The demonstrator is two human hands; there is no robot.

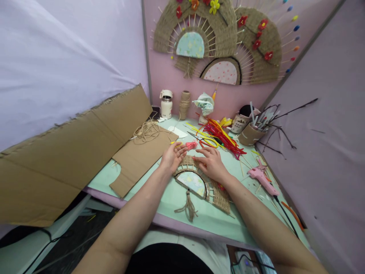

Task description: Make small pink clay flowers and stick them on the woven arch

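Note:
A woven twine fan (221,198) with a pale floral half-circle centre (191,182) and a twine tassel (188,207) lies on the table. My left hand (172,158) is at its upper left, palm turned partly up and fingers apart. A small yellow piece (176,143) shows by its fingers; whether they touch it I cannot tell. Over the fan's upper edge reaches my right hand (213,164), fingers spread, one fingertip close to a small red spot on the weave. Just beyond the fingertips lies a pinkish-red piece (191,145). My right forearm partly covers a red flower (221,186) on the fan.
Scissors (203,141) and red and yellow pipe cleaners (222,135) lie behind my hands. To the right are a pink glue gun (264,180) and a holder with twigs (252,134). Cardboard (148,156), loose twine (146,131) and a bottle (166,104) stand left.

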